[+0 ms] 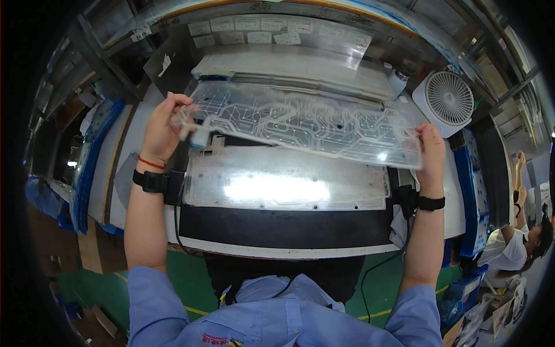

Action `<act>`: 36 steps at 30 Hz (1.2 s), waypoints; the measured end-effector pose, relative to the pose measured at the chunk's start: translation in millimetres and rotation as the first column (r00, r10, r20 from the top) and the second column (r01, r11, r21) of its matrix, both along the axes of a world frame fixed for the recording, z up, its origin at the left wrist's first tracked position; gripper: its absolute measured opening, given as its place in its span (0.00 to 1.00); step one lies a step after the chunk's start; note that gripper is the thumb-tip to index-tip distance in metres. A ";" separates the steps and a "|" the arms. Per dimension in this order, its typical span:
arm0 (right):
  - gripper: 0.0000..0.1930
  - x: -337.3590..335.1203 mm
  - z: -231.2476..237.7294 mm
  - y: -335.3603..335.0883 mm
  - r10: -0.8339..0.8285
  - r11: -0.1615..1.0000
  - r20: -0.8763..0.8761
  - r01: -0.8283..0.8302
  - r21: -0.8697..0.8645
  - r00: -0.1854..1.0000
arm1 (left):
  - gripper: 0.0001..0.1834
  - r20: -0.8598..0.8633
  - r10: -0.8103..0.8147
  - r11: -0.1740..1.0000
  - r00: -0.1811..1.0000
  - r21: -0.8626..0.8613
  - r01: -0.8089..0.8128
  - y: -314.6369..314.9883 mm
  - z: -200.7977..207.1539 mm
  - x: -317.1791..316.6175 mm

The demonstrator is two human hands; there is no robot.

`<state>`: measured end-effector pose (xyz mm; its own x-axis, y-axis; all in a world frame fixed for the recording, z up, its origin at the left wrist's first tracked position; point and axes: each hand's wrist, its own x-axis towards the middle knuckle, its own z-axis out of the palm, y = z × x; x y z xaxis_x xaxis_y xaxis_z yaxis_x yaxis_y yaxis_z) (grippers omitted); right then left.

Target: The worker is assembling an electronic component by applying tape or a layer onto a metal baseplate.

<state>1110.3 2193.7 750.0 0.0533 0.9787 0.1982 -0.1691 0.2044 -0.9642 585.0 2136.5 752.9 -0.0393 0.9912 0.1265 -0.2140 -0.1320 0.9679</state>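
A long clear plastic sheet (300, 124) printed with white circuit-like lines hangs tilted over the bench, its right end lower. My left hand (166, 124) grips its left end, thumb and fingers closed on the edge. At the opposite end my right hand (429, 150) pinches the right edge. Below lies a similar flat translucent panel (341, 188), shining under the light, on a black mat (277, 228). Just beyond the held sheet rises a stack of flat panels (295, 66). Wrist straps with dark cables are on both my wrists.
A white fan (448, 98) stands at the back right, near a bottle (399, 81). Blue-edged stacks flank the bench, left (98, 156) and right (468, 191). A grey cloth (399, 228) lies by the front right. Another person (511, 246) is at the far right.
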 end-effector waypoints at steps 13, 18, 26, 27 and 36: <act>0.24 -2.3 5.0 -4.5 0.072 0.996 0.129 -0.078 0.041 0.989 | 0.14 -0.208 -0.018 0.997 0.978 -0.080 0.001 18.3 11.7 3.8; 0.22 -0.1 10.2 -6.2 0.044 0.999 0.077 -0.045 0.019 0.996 | 0.16 -0.001 -0.008 0.999 1.000 -0.050 0.008 42.0 28.5 -1.3; 0.18 3.1 -1.3 -1.3 0.095 0.974 0.258 -0.036 -0.225 0.962 | 0.21 0.074 0.212 0.977 0.974 -0.052 -0.209 37.5 24.1 -1.2; 0.18 1.9 -1.1 -1.1 0.092 0.974 0.259 -0.032 -0.225 0.962 | 0.21 0.075 0.209 0.977 0.975 -0.052 -0.205 35.3 18.0 -7.9; 0.21 -5.5 0.2 -9.1 0.328 0.920 0.557 -0.124 -0.372 0.763 | 0.15 0.118 0.107 0.983 0.987 -0.160 -0.088 13.7 -7.4 -15.2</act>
